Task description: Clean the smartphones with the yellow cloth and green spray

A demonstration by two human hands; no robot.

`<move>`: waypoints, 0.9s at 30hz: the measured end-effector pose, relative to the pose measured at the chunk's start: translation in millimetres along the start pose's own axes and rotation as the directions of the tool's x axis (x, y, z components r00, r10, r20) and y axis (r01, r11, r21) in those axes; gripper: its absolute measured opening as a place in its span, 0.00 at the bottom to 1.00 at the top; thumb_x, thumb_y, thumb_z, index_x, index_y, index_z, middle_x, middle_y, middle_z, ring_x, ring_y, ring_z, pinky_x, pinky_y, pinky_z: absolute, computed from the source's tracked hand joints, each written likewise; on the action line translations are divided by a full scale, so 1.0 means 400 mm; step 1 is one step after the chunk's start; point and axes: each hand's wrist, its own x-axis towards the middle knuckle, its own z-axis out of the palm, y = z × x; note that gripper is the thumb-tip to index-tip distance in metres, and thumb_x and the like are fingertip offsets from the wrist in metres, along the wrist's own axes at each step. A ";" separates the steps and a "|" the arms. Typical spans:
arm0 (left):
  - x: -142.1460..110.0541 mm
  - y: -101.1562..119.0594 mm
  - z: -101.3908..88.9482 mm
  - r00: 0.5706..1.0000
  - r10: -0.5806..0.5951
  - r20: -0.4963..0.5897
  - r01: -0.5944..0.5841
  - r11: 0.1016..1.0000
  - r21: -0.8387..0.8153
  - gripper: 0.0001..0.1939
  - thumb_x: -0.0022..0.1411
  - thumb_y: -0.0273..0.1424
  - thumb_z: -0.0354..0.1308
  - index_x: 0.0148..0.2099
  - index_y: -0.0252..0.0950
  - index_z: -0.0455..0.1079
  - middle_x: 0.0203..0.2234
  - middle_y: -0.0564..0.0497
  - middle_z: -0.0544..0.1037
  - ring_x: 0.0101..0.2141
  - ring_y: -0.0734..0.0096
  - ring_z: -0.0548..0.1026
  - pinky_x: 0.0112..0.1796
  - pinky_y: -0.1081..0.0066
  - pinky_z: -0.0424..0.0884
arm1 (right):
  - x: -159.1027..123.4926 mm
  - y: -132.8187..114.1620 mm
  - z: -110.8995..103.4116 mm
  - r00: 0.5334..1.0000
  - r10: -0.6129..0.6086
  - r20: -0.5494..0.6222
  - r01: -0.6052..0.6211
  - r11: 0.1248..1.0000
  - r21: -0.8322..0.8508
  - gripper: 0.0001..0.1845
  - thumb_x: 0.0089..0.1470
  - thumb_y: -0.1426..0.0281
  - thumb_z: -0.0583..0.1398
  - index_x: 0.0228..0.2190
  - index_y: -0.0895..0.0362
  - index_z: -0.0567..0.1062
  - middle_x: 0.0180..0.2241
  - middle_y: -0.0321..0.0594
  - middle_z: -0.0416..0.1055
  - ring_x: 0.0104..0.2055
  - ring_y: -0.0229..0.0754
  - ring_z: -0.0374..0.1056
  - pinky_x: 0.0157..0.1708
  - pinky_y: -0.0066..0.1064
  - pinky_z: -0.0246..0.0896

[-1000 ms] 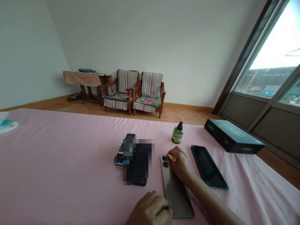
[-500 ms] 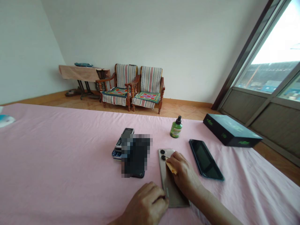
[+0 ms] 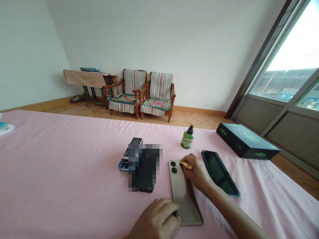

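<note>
A large gold-grey smartphone (image 3: 185, 199) lies back side up on a pink sheet, its two round camera lenses at the far left corner. My left hand (image 3: 159, 217), fingers curled, grips the phone's near left edge. In my right hand (image 3: 196, 171) is a folded yellow cloth (image 3: 186, 165), pinched between the fingers against the phone's far right part, beside the lenses. Just right of that hand rests a dark tablet (image 3: 219, 172). Left of the phone, a black phone (image 3: 146, 172), partly blurred out, overlaps a keypad phone (image 3: 136, 143) on a small stack.
Beyond the phone stands a green spray bottle (image 3: 187, 137) with a black top. A black box (image 3: 246, 141) with green lettering sits at the right. The pink sheet (image 3: 62, 166) spreads across the surface. Two wooden armchairs (image 3: 154, 89) and a cloth-covered table (image 3: 84, 78) are by the wall.
My right hand has slid the yellow cloth a little away from me and to the right, off the lenses. My left hand keeps its place at the phone's edge.
</note>
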 end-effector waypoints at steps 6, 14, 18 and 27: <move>-0.004 0.002 -0.001 1.000 0.004 0.003 -0.004 0.998 0.065 0.11 0.70 0.23 0.48 0.39 0.31 0.71 0.39 0.45 0.80 0.39 0.67 0.76 0.40 0.71 0.75 | 0.013 -0.001 0.044 0.996 -0.061 0.068 0.059 0.998 0.027 0.13 0.49 0.83 0.55 0.24 0.58 0.76 0.28 0.39 0.67 0.31 0.40 0.65 0.31 0.28 0.57; -0.003 0.001 0.000 1.000 -0.001 0.018 0.000 0.998 0.066 0.10 0.70 0.23 0.49 0.39 0.32 0.71 0.39 0.45 0.80 0.39 0.67 0.76 0.40 0.71 0.75 | 0.054 0.012 0.046 0.987 -0.078 0.142 0.064 0.993 0.101 0.12 0.49 0.82 0.56 0.25 0.58 0.78 0.28 0.39 0.70 0.30 0.38 0.68 0.30 0.26 0.59; -0.004 0.002 -0.001 1.000 -0.003 0.026 0.002 0.999 0.049 0.09 0.70 0.23 0.49 0.40 0.31 0.71 0.39 0.44 0.80 0.40 0.67 0.76 0.40 0.71 0.75 | 0.074 0.016 0.039 0.977 -0.092 0.193 0.070 0.990 0.118 0.12 0.48 0.82 0.57 0.25 0.58 0.78 0.27 0.39 0.72 0.30 0.38 0.68 0.30 0.26 0.60; -0.003 0.003 0.000 1.000 -0.013 0.021 0.012 0.999 0.049 0.10 0.70 0.23 0.48 0.40 0.31 0.71 0.38 0.45 0.80 0.39 0.67 0.76 0.40 0.70 0.75 | 0.089 0.015 0.034 0.950 -0.133 0.284 0.102 0.987 0.121 0.17 0.44 0.86 0.55 0.28 0.57 0.79 0.30 0.38 0.72 0.31 0.38 0.68 0.33 0.27 0.61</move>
